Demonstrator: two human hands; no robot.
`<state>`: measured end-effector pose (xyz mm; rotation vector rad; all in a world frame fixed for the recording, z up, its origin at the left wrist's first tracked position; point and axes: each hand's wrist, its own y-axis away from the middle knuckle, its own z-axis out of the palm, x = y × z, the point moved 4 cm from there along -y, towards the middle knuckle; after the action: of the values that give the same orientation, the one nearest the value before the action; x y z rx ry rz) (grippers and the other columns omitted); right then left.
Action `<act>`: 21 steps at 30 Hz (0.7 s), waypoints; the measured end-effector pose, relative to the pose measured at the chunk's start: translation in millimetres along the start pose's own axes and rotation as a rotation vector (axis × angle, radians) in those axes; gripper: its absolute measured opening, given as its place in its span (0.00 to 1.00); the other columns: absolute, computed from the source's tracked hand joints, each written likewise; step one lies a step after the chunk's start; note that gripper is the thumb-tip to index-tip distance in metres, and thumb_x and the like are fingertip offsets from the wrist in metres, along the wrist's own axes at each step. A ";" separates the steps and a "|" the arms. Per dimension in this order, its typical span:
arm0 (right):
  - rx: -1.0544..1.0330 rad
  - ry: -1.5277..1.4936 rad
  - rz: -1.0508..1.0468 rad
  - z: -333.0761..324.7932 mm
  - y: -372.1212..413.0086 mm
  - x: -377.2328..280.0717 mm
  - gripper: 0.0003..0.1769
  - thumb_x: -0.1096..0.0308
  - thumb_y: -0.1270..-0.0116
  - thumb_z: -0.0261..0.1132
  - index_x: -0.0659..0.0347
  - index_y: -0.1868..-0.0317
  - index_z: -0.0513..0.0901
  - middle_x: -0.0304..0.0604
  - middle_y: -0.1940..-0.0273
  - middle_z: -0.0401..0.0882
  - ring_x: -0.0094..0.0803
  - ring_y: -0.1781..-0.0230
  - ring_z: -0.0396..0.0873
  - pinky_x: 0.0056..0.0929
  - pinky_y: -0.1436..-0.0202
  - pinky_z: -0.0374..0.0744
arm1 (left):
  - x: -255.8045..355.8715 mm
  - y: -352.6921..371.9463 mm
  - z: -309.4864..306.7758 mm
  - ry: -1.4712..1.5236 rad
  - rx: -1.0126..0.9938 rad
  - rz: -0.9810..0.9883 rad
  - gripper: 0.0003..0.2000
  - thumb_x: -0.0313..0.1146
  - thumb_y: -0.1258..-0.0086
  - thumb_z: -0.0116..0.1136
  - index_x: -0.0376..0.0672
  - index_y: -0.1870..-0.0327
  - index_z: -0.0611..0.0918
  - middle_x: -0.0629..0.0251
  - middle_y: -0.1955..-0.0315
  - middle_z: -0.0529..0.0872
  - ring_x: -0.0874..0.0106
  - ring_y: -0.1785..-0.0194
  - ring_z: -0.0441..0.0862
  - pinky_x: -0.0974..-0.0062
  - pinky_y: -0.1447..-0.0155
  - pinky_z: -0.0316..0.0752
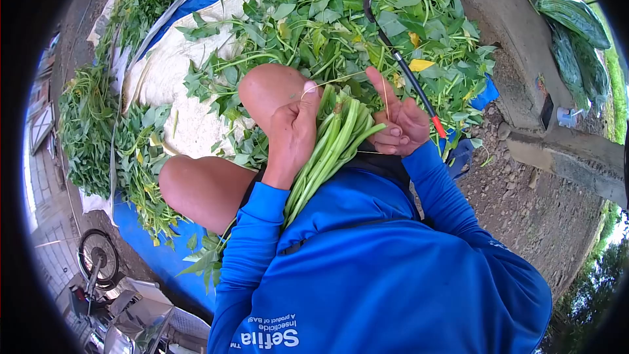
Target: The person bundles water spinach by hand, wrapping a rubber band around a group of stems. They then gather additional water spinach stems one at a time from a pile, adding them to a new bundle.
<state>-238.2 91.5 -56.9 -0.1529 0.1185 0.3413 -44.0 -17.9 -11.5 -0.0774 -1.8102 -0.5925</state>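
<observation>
A bundle of long green leafy stems [335, 147] lies across my lap, its cut ends pointing up and away from me. My left hand [293, 128] is closed at the bundle's left side, thumb up, with one end of a thin pale string [344, 80] at the thumb. The string stretches over the stem tops to my right hand [401, 121], where it passes around the raised index finger. The other right fingers are curled in, on the bundle's right side. Just beyond the right hand, a black hooked tool [413, 82] with a red end rests on the leaves.
Loose leafy greens [314, 19] are heaped in front of my knees on a white sack [173, 98] and blue tarp [151, 223]. More greens [92, 131] lie to the left. Wrapped green bundles [570, 33] sit at the right near a concrete ledge [563, 164]. A wheel [98, 259] stands lower left.
</observation>
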 end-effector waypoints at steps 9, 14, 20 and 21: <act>0.023 1.245 0.109 152.1 -39.8 20.4 0.17 0.73 0.25 0.75 0.58 0.38 0.92 0.42 0.50 0.88 0.32 0.52 0.86 0.40 0.39 0.81 | 26.6 36.5 -29.6 -0.403 -0.378 0.673 0.20 0.43 0.24 0.63 0.40 0.76 0.76 0.58 0.78 0.78 0.59 0.76 0.72 0.64 0.69 0.64; -0.245 1.754 -0.293 178.3 -99.0 73.0 0.24 0.75 0.32 0.78 0.55 0.36 0.91 0.40 0.53 0.85 0.35 0.55 0.83 0.42 0.44 0.79 | 47.5 47.8 -23.3 -0.371 -0.212 0.726 0.10 0.37 0.23 0.56 0.38 0.56 0.82 0.56 0.69 0.83 0.57 0.66 0.81 0.60 0.59 0.73; 0.929 0.860 0.055 37.4 14.4 54.7 0.11 0.71 0.22 0.70 0.57 0.50 0.74 0.27 0.74 0.70 0.15 0.77 0.68 0.23 0.75 0.72 | 28.3 52.7 -72.6 -0.339 0.102 0.564 0.15 0.35 0.18 0.50 0.33 0.55 0.85 0.51 0.67 0.84 0.51 0.62 0.83 0.57 0.52 0.76; 0.904 0.938 0.138 41.5 7.0 63.4 0.11 0.61 0.14 0.64 0.58 0.42 0.76 0.28 0.76 0.66 0.17 0.81 0.63 0.23 0.77 0.71 | 23.4 57.9 -63.7 -0.300 0.030 0.414 0.15 0.35 0.18 0.51 0.33 0.58 0.86 0.50 0.69 0.83 0.49 0.65 0.81 0.55 0.55 0.75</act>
<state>-177.5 125.6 -26.0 0.6104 1.1933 0.3023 24.3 -0.6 43.2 -0.5312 -2.0134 -0.2670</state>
